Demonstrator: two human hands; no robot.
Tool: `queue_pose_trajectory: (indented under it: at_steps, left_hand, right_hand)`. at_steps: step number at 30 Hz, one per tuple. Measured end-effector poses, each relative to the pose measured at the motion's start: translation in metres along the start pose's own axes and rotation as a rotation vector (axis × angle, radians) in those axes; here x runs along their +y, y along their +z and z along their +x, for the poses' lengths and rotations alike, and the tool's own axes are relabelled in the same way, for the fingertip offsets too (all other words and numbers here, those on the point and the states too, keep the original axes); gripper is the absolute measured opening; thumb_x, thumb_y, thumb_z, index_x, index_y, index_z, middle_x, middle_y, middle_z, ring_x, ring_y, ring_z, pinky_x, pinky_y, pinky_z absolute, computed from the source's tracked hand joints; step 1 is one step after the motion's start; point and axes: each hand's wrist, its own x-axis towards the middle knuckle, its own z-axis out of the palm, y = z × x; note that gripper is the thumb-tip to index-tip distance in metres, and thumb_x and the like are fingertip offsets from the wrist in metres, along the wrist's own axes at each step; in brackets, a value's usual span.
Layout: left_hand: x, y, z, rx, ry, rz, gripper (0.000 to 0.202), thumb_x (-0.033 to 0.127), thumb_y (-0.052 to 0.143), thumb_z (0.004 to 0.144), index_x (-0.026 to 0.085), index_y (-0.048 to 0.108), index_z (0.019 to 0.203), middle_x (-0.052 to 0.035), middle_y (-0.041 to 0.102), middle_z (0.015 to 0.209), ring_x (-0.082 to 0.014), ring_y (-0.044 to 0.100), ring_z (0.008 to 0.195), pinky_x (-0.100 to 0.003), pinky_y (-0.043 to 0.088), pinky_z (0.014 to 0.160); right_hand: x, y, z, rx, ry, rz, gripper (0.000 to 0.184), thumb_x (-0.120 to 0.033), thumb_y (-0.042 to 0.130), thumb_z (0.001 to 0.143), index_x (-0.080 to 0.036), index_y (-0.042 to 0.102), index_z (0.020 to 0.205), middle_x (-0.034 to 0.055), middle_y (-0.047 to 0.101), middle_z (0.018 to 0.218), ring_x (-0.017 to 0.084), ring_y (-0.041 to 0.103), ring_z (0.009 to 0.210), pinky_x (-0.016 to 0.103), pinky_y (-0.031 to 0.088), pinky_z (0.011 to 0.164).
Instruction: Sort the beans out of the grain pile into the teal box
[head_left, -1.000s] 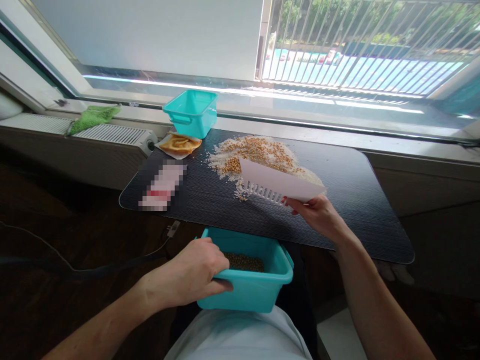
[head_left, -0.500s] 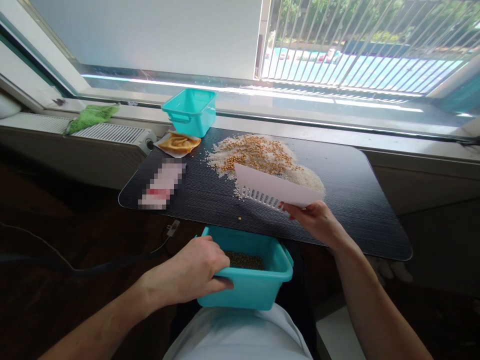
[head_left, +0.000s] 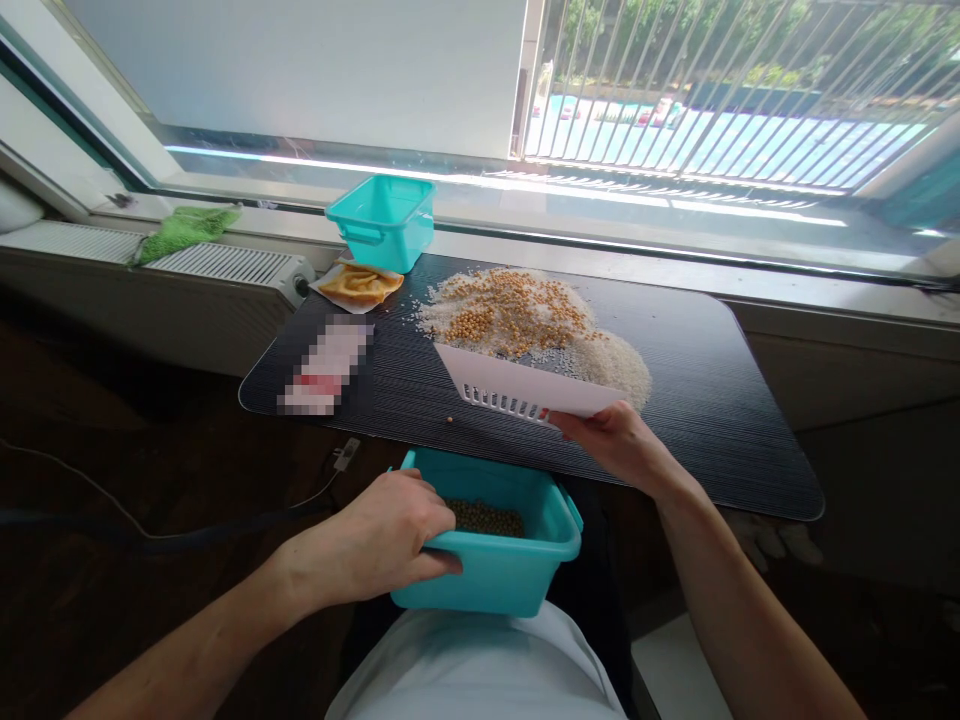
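My left hand (head_left: 401,530) grips the near left rim of a teal plastic bin (head_left: 480,580) held against my lap, below the table's front edge. Small greenish-brown grains (head_left: 484,517) cover the bin's floor. With its fingers closed on the right end, my right hand (head_left: 615,440) holds a thin white slotted scraper (head_left: 525,385) tilted over the tabletop. Behind the scraper spreads a pile of white rice (head_left: 619,368) mixed with yellow peas (head_left: 517,300). One loose pea (head_left: 449,419) lies near the front edge.
At the back left of the dark table (head_left: 712,400) stands a second teal bin (head_left: 386,225). Beside it are a yellowish folded item (head_left: 360,287) on white paper and a blurred pink-white object (head_left: 328,368). A green cloth (head_left: 187,232) lies on the radiator (head_left: 240,262) under the window.
My right hand and the scraper have shifted left and slightly toward me. The loose pea now lies farther left and nearer the back. My left hand keeps its grip on the bin.
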Motion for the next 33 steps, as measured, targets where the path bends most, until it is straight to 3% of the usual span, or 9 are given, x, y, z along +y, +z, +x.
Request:
queue_pose_trajectory:
  at_steps: [6, 10, 12, 16, 18, 26, 33]
  left_hand:
    - [-0.007, 0.002, -0.013, 0.019, -0.064, 0.017, 0.025, 0.031, 0.068, 0.079, 0.017, 0.056, 0.06, 0.0034, 0.062, 0.062, -0.0138, 0.058, 0.063, -0.025, 0.039, 0.072]
    - [-0.012, 0.004, -0.02, 0.053, -0.092, 0.042, 0.024, 0.032, 0.067, 0.079, 0.018, 0.058, 0.062, 0.0017, 0.064, 0.064, -0.016, 0.06, 0.068, -0.026, 0.04, 0.074]
    - [-0.012, 0.005, -0.019, 0.067, -0.087, 0.043, 0.024, 0.033, 0.068, 0.079, 0.018, 0.058, 0.062, 0.0014, 0.064, 0.064, -0.0162, 0.06, 0.068, -0.026, 0.039, 0.074]
    - [-0.012, 0.006, -0.014, 0.076, -0.043, 0.012, 0.026, 0.032, 0.068, 0.079, 0.018, 0.056, 0.06, 0.0032, 0.062, 0.062, -0.0136, 0.057, 0.062, -0.026, 0.038, 0.073]
    - [-0.011, 0.006, -0.012, 0.078, -0.034, 0.006, 0.026, 0.031, 0.068, 0.079, 0.017, 0.056, 0.06, 0.0035, 0.061, 0.062, -0.0134, 0.056, 0.061, -0.026, 0.037, 0.072]
    - [-0.009, 0.003, -0.01, 0.062, -0.055, 0.029, 0.026, 0.031, 0.071, 0.076, 0.017, 0.056, 0.059, 0.0025, 0.061, 0.062, -0.0153, 0.055, 0.063, -0.026, 0.037, 0.068]
    - [-0.009, 0.002, -0.011, 0.04, -0.073, 0.018, 0.025, 0.032, 0.07, 0.077, 0.017, 0.057, 0.061, 0.0019, 0.062, 0.064, -0.0161, 0.056, 0.065, -0.027, 0.038, 0.071]
  right_hand:
    - [0.003, 0.033, 0.007, -0.15, -0.056, -0.007, 0.032, -0.038, 0.054, 0.085, -0.016, 0.071, 0.101, 0.0025, 0.074, 0.091, 0.02, 0.066, 0.082, 0.028, 0.053, 0.07]
    - [-0.003, 0.034, 0.0, -0.28, -0.093, 0.029, 0.031, -0.038, 0.053, 0.086, -0.019, 0.07, 0.102, 0.0002, 0.074, 0.094, 0.02, 0.065, 0.085, 0.029, 0.053, 0.075]
    - [-0.001, 0.027, -0.001, -0.209, -0.074, 0.019, 0.031, -0.039, 0.055, 0.085, -0.018, 0.071, 0.1, 0.0012, 0.074, 0.092, 0.02, 0.066, 0.082, 0.029, 0.053, 0.073]
    - [0.012, 0.012, 0.008, 0.135, 0.012, -0.049, 0.035, -0.043, 0.059, 0.08, -0.015, 0.072, 0.096, 0.0038, 0.073, 0.085, 0.02, 0.065, 0.075, 0.028, 0.052, 0.066]
    - [0.017, 0.006, 0.016, 0.221, 0.052, -0.091, 0.035, -0.045, 0.06, 0.078, -0.015, 0.073, 0.091, 0.004, 0.072, 0.08, 0.02, 0.064, 0.07, 0.028, 0.05, 0.061]
    - [0.012, 0.002, 0.026, 0.232, 0.077, -0.219, 0.035, -0.045, 0.058, 0.078, -0.014, 0.074, 0.083, 0.0017, 0.067, 0.063, 0.018, 0.06, 0.062, 0.026, 0.044, 0.054]
    - [0.015, 0.003, 0.03, 0.245, 0.076, -0.177, 0.036, -0.047, 0.058, 0.078, -0.015, 0.073, 0.086, 0.0037, 0.07, 0.072, 0.018, 0.062, 0.063, 0.027, 0.047, 0.056]
